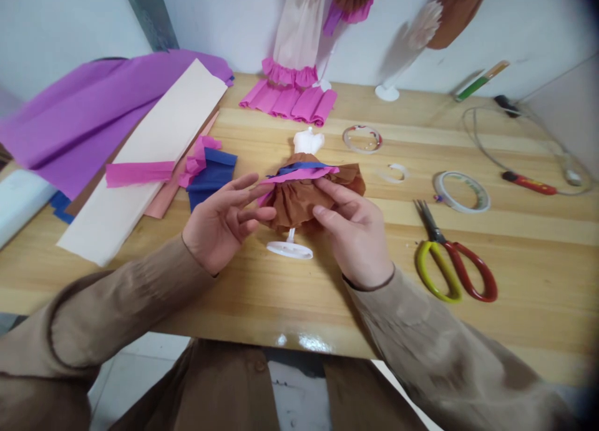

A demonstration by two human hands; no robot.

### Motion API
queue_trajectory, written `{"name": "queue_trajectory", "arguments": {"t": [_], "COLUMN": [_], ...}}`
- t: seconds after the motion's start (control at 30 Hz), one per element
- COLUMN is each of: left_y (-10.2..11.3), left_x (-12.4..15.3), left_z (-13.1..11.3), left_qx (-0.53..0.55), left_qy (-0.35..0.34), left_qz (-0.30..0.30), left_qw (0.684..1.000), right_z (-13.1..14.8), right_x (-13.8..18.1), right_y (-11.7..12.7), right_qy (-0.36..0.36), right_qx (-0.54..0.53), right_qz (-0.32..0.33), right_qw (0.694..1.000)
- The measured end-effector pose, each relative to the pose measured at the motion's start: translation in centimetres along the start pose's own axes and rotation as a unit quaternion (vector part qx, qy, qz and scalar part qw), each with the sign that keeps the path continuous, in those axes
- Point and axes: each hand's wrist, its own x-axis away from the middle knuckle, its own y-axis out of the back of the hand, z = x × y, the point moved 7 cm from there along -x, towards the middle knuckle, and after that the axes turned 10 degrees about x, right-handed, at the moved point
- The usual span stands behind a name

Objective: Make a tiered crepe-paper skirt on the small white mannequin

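Note:
A small white dress-form figure (307, 142) lies tilted back on the wooden table, its round white base (289, 250) toward me. It wears a gathered brown crepe-paper skirt (294, 203). Across the waist run a blue paper strip (302, 167) and a pink paper strip (304, 174). My left hand (223, 219) is open at the skirt's left side, fingers spread, fingertips close to the pink strip's end. On the right, my right hand (358, 231) has thumb and forefinger closed on the brown skirt, just under the pink strip.
Purple paper (116, 106), a cream paper strip (150, 163) and blue paper (213, 178) lie left. Scissors (452, 256), a tape roll (462, 192), another tape roll (362, 139) and a red-handled corded tool (528, 183) lie right. Pleated pink paper (290, 101) lies behind.

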Motion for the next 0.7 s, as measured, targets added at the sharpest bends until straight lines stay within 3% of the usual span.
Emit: {"name": "queue_trajectory", "arguments": {"t": [0.07, 0.1, 0.13, 0.23, 0.27, 0.33, 0.5, 0.7], "left_y": [0.1, -0.1, -0.4, -2.2, -2.8, -3.7, -5.0, -5.2], "left_x": [-0.4, -0.5, -0.5, -0.3, -0.6, -1.6, -4.1, -4.5], "left_z": [-0.9, -1.6, -2.4, -3.5, -3.5, -3.4, -3.1, -3.0], "left_qx": [-0.133, -0.213, -0.300, -0.513, -0.557, -0.602, -0.659, -0.692], "left_qy": [-0.095, -0.169, -0.252, -0.451, -0.477, -0.494, -0.440, -0.409], "left_qz": [0.026, 0.040, 0.050, 0.060, 0.064, 0.074, 0.071, 0.053], "left_qw": [0.986, 0.961, 0.919, 0.728, 0.677, 0.622, 0.606, 0.593], "right_z": [0.1, 0.2, 0.3, 0.9, 1.1, 1.4, 2.2, 2.9], "right_x": [0.0, 0.1, 0.1, 0.3, 0.3, 0.5, 0.9, 1.0], "right_y": [-0.1, -0.2, -0.4, -1.0, -1.2, -1.6, -2.3, -2.7], "right_qy": [0.010, 0.018, 0.029, 0.065, 0.076, 0.092, 0.127, 0.170], "right_qx": [0.005, 0.006, 0.008, 0.012, 0.015, 0.026, 0.097, 0.189], "right_qz": [0.007, 0.012, 0.019, 0.051, 0.062, 0.087, 0.117, 0.127], "right_qw": [1.000, 1.000, 0.999, 0.997, 0.995, 0.992, 0.980, 0.959]}}
